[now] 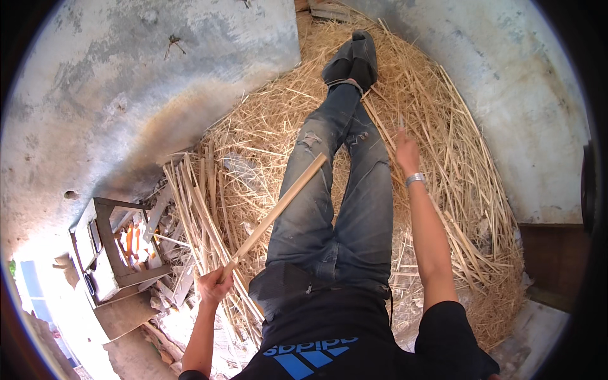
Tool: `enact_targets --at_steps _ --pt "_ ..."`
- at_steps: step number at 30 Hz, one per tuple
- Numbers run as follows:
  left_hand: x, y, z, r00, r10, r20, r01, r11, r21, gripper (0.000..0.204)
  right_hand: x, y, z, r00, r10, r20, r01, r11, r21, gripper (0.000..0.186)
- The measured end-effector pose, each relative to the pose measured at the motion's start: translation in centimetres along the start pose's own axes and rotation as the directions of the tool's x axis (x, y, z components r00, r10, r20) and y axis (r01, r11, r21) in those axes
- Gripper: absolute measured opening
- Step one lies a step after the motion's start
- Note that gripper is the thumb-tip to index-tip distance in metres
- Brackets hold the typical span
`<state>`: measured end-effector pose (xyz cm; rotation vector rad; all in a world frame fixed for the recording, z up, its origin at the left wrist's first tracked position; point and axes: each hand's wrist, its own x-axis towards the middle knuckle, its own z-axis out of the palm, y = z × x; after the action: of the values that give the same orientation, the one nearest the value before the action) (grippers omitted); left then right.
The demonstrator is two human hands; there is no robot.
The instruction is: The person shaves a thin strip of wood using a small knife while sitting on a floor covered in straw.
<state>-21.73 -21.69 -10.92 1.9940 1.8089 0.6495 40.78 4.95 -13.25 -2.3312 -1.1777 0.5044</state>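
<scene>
My left hand (215,285) is closed round the lower end of a flat, pale bamboo strip (278,209). The strip slants up and to the right, its far end over my left thigh. Out beyond my right knee, my right hand (407,153) is closed in a fist above the shavings. Something thin and greyish seems to stick up past its fingers, too faint to name. A metal band (415,179) circles the right wrist. Both legs (323,190), in worn dark trousers, stretch out ahead with the feet crossed.
Straw-like shavings (437,120) cover the floor around my legs. A bundle of split strips (196,196) lies at the left, beside an open wooden frame (117,247) with orange things inside. Stained grey walls (158,82) rise on both sides; more strips (465,237) lie at the right.
</scene>
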Motion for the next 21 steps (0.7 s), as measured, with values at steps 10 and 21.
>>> enact_targets --at_steps 10,21 --pt "4.5 3.2 3.6 0.991 0.129 0.037 -0.128 0.991 -0.03 0.015 -7.6 -8.4 2.0 0.936 -0.335 0.11 0.266 0.875 0.405 0.061" --pt "5.4 3.9 5.4 0.993 0.118 -0.009 -0.118 0.988 -0.097 0.019 -6.5 -5.5 3.9 0.934 -0.345 -0.094 0.35 0.828 0.438 0.046"
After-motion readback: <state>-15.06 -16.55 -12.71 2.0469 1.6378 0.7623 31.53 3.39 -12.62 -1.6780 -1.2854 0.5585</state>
